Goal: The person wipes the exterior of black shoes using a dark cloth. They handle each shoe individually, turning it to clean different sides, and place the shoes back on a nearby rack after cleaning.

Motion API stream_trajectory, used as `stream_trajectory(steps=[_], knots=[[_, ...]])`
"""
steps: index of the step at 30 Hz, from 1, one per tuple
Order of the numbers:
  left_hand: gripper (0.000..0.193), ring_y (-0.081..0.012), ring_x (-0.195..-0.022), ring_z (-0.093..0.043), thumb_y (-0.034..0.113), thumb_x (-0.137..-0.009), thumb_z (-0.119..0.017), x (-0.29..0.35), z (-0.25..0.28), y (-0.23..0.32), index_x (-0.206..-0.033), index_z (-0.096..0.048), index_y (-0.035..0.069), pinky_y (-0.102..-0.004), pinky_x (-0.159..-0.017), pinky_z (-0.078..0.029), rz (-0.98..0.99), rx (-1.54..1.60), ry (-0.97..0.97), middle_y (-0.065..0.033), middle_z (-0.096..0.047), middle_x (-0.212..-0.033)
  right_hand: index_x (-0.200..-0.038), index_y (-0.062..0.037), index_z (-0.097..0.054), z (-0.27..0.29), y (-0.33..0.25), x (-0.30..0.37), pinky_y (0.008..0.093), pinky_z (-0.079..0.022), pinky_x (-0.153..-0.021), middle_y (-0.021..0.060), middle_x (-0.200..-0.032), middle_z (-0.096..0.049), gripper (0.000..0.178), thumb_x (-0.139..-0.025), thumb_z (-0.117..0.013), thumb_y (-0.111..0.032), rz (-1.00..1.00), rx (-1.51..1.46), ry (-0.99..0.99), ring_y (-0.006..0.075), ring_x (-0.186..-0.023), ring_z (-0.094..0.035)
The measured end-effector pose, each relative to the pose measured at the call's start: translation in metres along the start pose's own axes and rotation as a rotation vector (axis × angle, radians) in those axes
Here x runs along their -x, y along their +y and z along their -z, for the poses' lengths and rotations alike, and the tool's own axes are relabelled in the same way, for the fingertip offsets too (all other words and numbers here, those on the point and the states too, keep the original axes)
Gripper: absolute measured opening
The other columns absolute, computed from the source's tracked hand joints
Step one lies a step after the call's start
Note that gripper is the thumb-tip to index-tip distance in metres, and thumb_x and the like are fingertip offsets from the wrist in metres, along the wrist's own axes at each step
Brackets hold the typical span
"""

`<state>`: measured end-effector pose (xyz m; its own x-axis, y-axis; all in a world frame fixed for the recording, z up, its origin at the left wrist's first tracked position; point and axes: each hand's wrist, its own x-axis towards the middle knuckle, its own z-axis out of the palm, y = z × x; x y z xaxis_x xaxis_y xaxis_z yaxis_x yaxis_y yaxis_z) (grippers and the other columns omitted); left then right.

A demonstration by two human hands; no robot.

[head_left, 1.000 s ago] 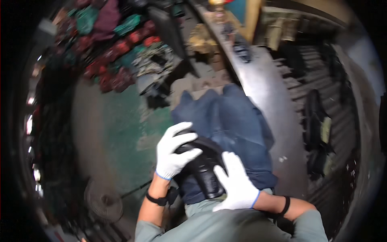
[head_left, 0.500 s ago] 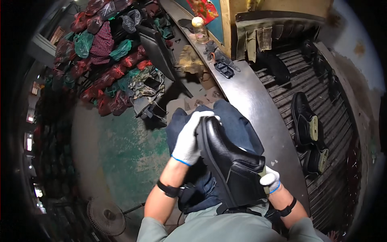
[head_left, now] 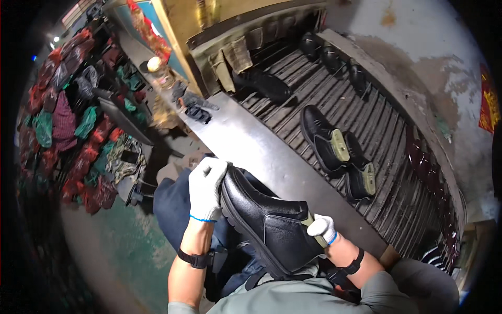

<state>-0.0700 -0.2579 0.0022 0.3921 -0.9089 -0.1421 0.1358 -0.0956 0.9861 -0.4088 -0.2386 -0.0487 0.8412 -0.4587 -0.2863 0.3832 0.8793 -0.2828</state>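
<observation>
"Where do we have the shoe (head_left: 264,225)?"

"Over our lap, in front of our shirt, with its toe on the far side, its heel near us, its sole turned left and its collar right."

"And our left hand (head_left: 205,188)?"

"Gloved in white, wrapped over the toe; we cannot see all its fingertips."

"Our right hand (head_left: 322,228)?"

"Gloved too, curled around the pale green last (head_left: 320,241) at the collar. So we grip the shoe from both ends."

"What lies past it?"

"The metal ledge (head_left: 251,152), running from far left to near right. At its far end we see a jar (head_left: 162,78) and, nearer, a grey glove (head_left: 187,96)."

"And farther right?"

"The slatted rack (head_left: 397,172), where we see two black shoes with lasts, lying close together: one (head_left: 317,128) farther left, the other (head_left: 355,175) nearer us."
</observation>
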Motion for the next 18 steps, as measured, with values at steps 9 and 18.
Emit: stream_trajectory(steps=[9, 18], knots=[[0.043, -0.0246, -0.121, -0.07, 0.02, -0.108, -0.071, -0.022, -0.006, -0.021, -0.145, -0.067, -0.002, -0.0362, -0.108, -0.054, -0.252, -0.525, -0.164, -0.0158, -0.074, -0.134, -0.147, 0.0015, -0.063, 0.025, -0.098, -0.062, 0.0389, -0.059, -0.111, 0.013, -0.13, -0.076, 0.063, -0.087, -0.071, -0.014, 0.314, 0.394, 0.386, 0.0243, -0.12, -0.074], [0.048, -0.0412, -0.131, -0.066, 0.024, -0.104, -0.069, -0.126, -0.049, -0.026, -0.147, -0.065, 0.005, -0.0512, -0.113, -0.053, -0.55, -1.149, -0.296, -0.023, -0.067, -0.149, -0.148, -0.0027, -0.065, 0.075, -0.229, -0.193, 0.0399, -0.064, -0.09, 0.0111, -0.12, -0.075, 0.069, -0.081, -0.08, -0.009, 0.619, 0.626, 0.692, 0.0254, -0.097, -0.074]])
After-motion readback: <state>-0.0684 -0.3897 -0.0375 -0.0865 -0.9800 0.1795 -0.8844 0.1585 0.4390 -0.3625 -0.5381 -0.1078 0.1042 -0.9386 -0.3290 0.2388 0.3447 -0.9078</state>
